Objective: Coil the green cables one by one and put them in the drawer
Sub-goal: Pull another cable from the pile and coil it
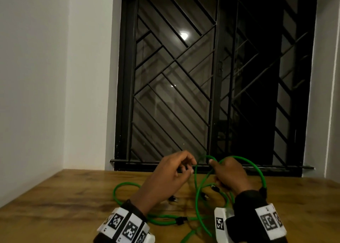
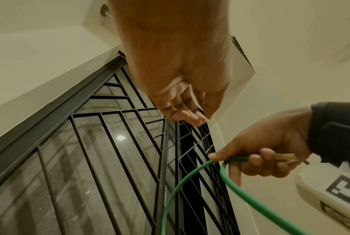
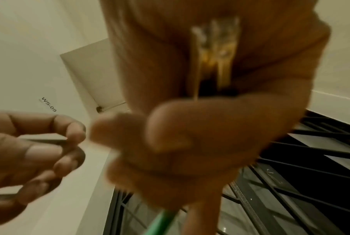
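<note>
Gripping a green cable [image 1: 255,167] loop at lower centre, the right hand [image 1: 230,176] has its fingers curled round it. The left hand [image 1: 171,171], just beside, holds nothing, its fingers loosely bent. Only the right wrist view shows the clear plug [image 3: 214,52] in the palm. More cable lies on the table [image 1: 55,206]; the count is indeterminate.

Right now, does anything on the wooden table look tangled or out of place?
Yes. The thin green cables lie in loose overlapping loops on the brown wooden table, not coiled. The right hand grips one raised loop.
</note>
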{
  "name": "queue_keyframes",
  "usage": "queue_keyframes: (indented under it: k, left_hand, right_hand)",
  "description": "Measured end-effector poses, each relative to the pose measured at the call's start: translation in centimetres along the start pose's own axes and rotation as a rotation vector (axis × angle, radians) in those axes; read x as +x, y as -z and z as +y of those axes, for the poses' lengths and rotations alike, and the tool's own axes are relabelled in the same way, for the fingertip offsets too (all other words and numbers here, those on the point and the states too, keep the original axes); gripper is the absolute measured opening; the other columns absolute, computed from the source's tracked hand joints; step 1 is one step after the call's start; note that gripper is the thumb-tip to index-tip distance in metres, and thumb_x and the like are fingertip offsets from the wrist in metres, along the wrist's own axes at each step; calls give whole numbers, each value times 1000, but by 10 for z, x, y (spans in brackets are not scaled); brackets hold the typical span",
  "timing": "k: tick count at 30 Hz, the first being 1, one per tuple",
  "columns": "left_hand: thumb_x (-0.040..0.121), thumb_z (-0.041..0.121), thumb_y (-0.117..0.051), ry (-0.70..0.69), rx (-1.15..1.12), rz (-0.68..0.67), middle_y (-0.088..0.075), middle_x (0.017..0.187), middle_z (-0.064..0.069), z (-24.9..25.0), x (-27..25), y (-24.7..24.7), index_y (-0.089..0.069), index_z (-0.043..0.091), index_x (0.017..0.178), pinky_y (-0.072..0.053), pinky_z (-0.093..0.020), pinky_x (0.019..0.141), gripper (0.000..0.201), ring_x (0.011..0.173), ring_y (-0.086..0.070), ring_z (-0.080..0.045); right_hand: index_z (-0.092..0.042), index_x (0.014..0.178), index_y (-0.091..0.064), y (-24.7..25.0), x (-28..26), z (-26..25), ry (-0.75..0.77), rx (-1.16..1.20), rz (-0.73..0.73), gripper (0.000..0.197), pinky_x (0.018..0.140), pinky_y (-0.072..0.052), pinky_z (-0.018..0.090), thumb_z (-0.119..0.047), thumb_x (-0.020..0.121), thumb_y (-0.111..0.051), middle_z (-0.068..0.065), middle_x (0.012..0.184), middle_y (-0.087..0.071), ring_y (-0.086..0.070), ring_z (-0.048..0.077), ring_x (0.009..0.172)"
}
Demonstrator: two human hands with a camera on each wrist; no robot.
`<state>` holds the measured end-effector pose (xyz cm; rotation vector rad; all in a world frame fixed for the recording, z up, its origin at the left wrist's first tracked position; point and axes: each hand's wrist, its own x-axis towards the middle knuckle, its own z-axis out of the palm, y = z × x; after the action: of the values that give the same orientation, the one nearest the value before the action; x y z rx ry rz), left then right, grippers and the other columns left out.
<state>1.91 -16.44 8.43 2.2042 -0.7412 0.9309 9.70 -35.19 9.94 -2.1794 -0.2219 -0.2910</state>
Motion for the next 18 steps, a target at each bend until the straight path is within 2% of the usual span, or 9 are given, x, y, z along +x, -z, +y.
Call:
queue_keyframes:
  k: [3,7,9,11,13,14,15,17,18]
  left_hand:
    - [95,13,-60,-14,-1,40,-62,91,11,-3,1,1,-62,23,101,-40,-12,64,12,83,-60,-14]
    - [96,13,-59,-11,-18,123,-61,88,11,-5,2,3,-63,20,102,-38,-11,63,10,76,-58,-5]
    - [98,14,-58,-17,-27,164,-61,88,10,-6,3,6,-62,20,103,-39,-14,61,9,75,-56,-4]
    - [98,16,-58,-22,-59,181,-60,86,11,-6,3,8,-61,20,102,-42,-24,58,6,73,-56,-7]
    - [100,25,-56,-33,-103,182,-58,82,10,-4,3,9,-59,20,97,-42,-37,56,7,66,-55,-14]
    - [99,31,-54,-39,-122,191,-57,80,10,-3,2,10,-58,19,94,-41,-37,55,13,64,-54,-15]
    - [99,35,-52,-37,-146,204,-57,78,12,-2,2,10,-57,18,92,-40,-33,55,19,63,-53,-12]
    - [96,42,-53,-13,-206,221,-58,79,13,-1,2,13,-56,17,92,-43,-24,59,25,69,-56,-6]
    - [95,44,-54,7,-233,225,-61,82,10,-2,3,14,-56,17,92,-48,-28,63,28,74,-59,-8]
  right_hand:
    - [-5,66,-59,5,-13,-6,-76,2,-247,56,39,-36,17,-43,105,-45,0,36,-51,-46,13,29]
    - [-21,76,-46,6,-16,-25,-30,473,-332,34,41,-20,21,-38,105,-37,-8,49,-31,-27,9,37]
    - [-20,84,-47,3,-18,-33,-21,704,-396,23,40,-19,21,-27,101,-33,-7,55,-28,-24,8,40]
    - [-13,98,-57,-1,-23,-38,24,837,-450,25,40,-27,22,-21,102,-34,-5,57,-35,-33,9,42]
    - [-9,107,-64,-6,-26,-40,103,884,-486,30,51,-42,25,-23,105,-37,0,64,-53,-53,12,55]
    - [-10,106,-66,-8,-27,-41,142,909,-510,30,61,-47,28,-25,105,-40,1,72,-61,-61,13,66]
    - [-11,103,-67,-11,-27,-41,183,931,-533,27,69,-47,31,-26,104,-43,3,79,-66,-65,14,76]
    - [-14,96,-65,-16,-25,-40,246,933,-534,20,74,-44,32,-27,97,-51,2,86,-65,-64,14,84]
    - [-15,93,-64,-18,-24,-40,272,907,-520,18,73,-44,31,-28,95,-52,1,85,-64,-63,14,84]
